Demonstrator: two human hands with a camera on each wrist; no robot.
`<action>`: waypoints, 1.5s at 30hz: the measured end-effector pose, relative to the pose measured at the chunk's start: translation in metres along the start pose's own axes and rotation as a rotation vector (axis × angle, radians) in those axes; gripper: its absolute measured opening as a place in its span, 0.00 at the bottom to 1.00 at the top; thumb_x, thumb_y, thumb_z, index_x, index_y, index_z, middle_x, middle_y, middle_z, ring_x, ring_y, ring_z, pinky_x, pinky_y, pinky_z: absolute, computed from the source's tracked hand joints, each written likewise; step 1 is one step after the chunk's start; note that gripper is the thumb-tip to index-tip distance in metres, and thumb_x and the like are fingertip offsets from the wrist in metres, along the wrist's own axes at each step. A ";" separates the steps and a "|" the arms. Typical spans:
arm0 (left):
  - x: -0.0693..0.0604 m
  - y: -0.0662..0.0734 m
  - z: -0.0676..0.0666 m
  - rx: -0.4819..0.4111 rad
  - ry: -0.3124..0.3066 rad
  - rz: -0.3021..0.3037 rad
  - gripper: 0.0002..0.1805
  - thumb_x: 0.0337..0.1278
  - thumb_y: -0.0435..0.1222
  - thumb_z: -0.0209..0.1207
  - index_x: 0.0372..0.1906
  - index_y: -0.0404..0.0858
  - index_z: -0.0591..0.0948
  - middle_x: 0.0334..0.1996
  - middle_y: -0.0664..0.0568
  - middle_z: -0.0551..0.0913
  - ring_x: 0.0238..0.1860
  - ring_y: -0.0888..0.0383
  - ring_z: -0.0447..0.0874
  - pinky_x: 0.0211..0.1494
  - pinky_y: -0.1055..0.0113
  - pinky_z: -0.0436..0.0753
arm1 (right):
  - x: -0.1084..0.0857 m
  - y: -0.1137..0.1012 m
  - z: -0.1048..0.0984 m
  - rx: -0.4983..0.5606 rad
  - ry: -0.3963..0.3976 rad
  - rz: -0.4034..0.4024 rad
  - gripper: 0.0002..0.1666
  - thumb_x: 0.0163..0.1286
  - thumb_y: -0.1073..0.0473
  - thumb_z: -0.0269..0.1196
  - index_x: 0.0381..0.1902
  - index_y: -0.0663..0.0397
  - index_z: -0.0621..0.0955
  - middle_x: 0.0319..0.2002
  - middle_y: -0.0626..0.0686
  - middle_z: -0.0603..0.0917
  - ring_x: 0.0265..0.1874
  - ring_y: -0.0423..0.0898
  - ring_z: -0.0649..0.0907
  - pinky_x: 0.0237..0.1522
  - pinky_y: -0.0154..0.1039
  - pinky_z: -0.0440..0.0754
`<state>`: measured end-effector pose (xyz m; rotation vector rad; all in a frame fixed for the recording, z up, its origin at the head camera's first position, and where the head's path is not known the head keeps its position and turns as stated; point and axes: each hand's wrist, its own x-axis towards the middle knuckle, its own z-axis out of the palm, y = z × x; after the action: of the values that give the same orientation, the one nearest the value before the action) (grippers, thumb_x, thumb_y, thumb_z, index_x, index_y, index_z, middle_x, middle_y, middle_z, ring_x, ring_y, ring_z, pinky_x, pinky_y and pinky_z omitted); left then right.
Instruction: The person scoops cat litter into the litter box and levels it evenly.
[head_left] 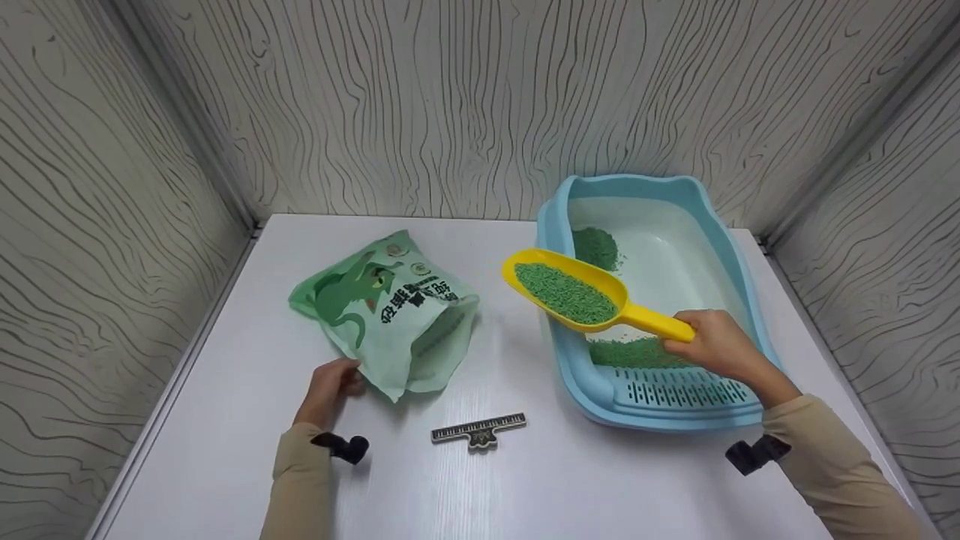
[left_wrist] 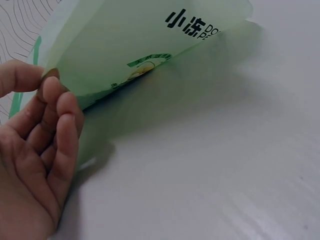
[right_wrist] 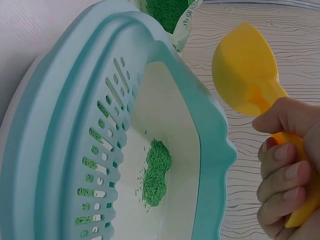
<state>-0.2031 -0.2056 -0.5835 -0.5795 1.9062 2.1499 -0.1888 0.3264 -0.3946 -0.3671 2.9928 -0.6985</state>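
Pinching the crinkled bag (head_left: 382,307) occupies the left grip (head_left: 330,384); the right (head_left: 721,345) clasps a rounded scoop (head_left: 634,315).

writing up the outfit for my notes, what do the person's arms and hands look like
The left hand and right hand wear no gloves that can be seen. Both arms are in long, plain beige sleeves. A small black device sits at each cuff; no cables show on either arm.
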 end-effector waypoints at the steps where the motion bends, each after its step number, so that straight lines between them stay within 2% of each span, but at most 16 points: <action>1: 0.000 0.000 0.000 -0.014 0.002 0.000 0.12 0.62 0.33 0.52 0.22 0.39 0.75 0.18 0.55 0.74 0.22 0.60 0.71 0.33 0.67 0.75 | 0.000 0.001 -0.001 -0.004 0.002 0.004 0.06 0.56 0.63 0.63 0.29 0.63 0.80 0.17 0.50 0.73 0.16 0.40 0.68 0.20 0.32 0.65; 3: 0.000 0.000 0.001 -0.039 0.000 -0.002 0.12 0.61 0.32 0.52 0.22 0.39 0.75 0.18 0.55 0.74 0.22 0.60 0.70 0.32 0.67 0.74 | 0.000 0.003 -0.002 -0.011 0.005 0.012 0.07 0.56 0.63 0.63 0.29 0.64 0.80 0.17 0.50 0.73 0.16 0.41 0.68 0.20 0.32 0.65; 8: -0.004 0.004 0.001 -0.032 -0.006 -0.014 0.12 0.62 0.33 0.51 0.22 0.39 0.75 0.18 0.55 0.73 0.23 0.59 0.70 0.33 0.67 0.73 | 0.000 0.008 -0.004 -0.013 0.010 0.030 0.08 0.56 0.62 0.63 0.29 0.64 0.79 0.17 0.50 0.72 0.17 0.41 0.68 0.20 0.32 0.65; 27: 0.000 0.001 -0.001 -0.044 -0.021 -0.034 0.10 0.62 0.34 0.52 0.24 0.40 0.74 0.19 0.56 0.72 0.24 0.60 0.69 0.33 0.67 0.73 | 0.004 0.021 -0.012 0.000 0.005 0.091 0.10 0.59 0.61 0.62 0.29 0.66 0.78 0.17 0.50 0.71 0.17 0.41 0.68 0.21 0.33 0.66; 35: 0.000 0.000 0.000 -0.069 -0.021 -0.002 0.13 0.61 0.33 0.51 0.20 0.40 0.74 0.16 0.56 0.73 0.22 0.60 0.68 0.31 0.67 0.72 | 0.004 0.028 -0.019 -0.016 0.036 0.115 0.10 0.59 0.61 0.61 0.29 0.65 0.78 0.18 0.50 0.72 0.17 0.42 0.68 0.21 0.34 0.66; 45: -0.002 0.001 0.001 -0.062 -0.017 0.010 0.12 0.62 0.32 0.52 0.21 0.39 0.75 0.17 0.56 0.73 0.22 0.60 0.69 0.31 0.67 0.72 | 0.005 0.035 -0.023 -0.011 0.022 0.164 0.14 0.60 0.59 0.61 0.34 0.69 0.79 0.20 0.52 0.74 0.20 0.44 0.70 0.22 0.34 0.66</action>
<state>-0.2022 -0.2040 -0.5821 -0.5630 1.8429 2.2201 -0.2033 0.3655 -0.3897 -0.1128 3.0038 -0.6747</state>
